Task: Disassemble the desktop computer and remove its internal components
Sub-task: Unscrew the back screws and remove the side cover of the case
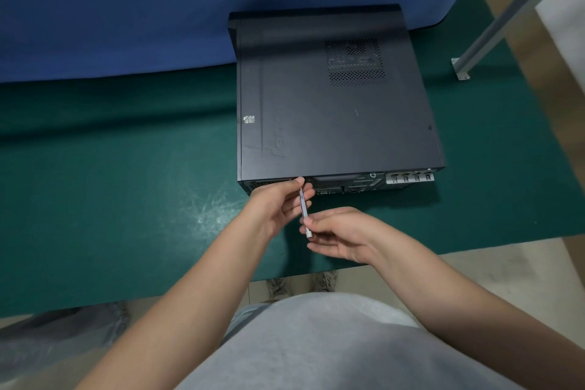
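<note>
A black desktop computer case (332, 98) lies flat on the green mat, its closed side panel up and its rear ports facing me. A thin silver screwdriver (304, 210) points at the rear edge near the case's left corner. My left hand (278, 203) pinches the shaft near its tip, right against the case. My right hand (338, 236) pinches the handle end with thumb and fingers, a little below and to the right of the left hand. The tip itself is hidden behind my left fingers.
The green mat (126, 184) covers the table, with scuffed patches left of my hands. A blue partition (126, 9) stands behind the case. A metal leg with a bracket (460, 68) rises at the right. The table's front edge is close to my body.
</note>
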{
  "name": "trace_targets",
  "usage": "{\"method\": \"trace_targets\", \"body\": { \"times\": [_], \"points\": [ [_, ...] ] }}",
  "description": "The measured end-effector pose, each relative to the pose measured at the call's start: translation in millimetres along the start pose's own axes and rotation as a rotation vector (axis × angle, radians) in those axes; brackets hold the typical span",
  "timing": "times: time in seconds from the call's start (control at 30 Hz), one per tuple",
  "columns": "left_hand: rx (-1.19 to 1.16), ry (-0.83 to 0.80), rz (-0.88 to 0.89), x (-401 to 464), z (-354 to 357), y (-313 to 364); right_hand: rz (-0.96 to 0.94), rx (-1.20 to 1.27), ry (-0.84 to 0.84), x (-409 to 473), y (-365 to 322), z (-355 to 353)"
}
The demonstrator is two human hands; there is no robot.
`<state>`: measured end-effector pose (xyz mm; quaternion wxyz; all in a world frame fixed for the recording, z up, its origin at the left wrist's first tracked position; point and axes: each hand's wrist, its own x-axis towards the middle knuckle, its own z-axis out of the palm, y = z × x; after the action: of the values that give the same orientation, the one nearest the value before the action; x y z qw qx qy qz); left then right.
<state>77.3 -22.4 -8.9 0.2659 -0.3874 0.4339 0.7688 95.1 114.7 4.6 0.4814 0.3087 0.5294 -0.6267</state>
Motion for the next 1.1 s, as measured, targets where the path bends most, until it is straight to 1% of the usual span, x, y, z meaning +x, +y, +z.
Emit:
{"method": "trace_targets", "body": {
  "times": [0.13,0.33,0.47,0.57,0.7,0.83,0.93,1.0,1.1],
  "points": [
    [0.017,-0.005,0.007,0.2,0.0,0.1,-0.025,-0.021,0.029,1.2,2.4,2.7],
    [0.02,0.005,-0.007,1.7,-0.3,-0.2,-0.053,-0.124,0.075,3.8,3.4,5.5],
    [0.018,0.005,-0.028,3.4,-0.9,0.0,-0.07,-0.114,0.099,5.7,6.1,5.1],
    [0.02,0.023,-0.022,4.9,-0.2,-0.6,-0.092,-0.088,0.073,4.4,7.0,5.4],
    [0.033,0.066,-0.006,6.0,3.2,-2.6,-0.089,-0.046,-0.008,2.5,6.1,7.1],
    [0.016,0.086,-0.023,5.6,7.0,-2.2,-0.049,0.125,-0.112,0.8,2.1,7.3],
    [-0.002,0.072,-0.035,3.9,7.9,-1.4,-0.013,0.223,-0.18,-0.4,-0.4,4.7],
    [-0.004,0.062,-0.038,3.0,7.5,-0.8,-0.015,0.217,-0.173,-0.4,-0.1,4.5],
    [-0.013,0.064,-0.045,2.1,8.7,-1.2,-0.045,0.164,-0.087,0.8,1.5,7.2]
  ]
}}
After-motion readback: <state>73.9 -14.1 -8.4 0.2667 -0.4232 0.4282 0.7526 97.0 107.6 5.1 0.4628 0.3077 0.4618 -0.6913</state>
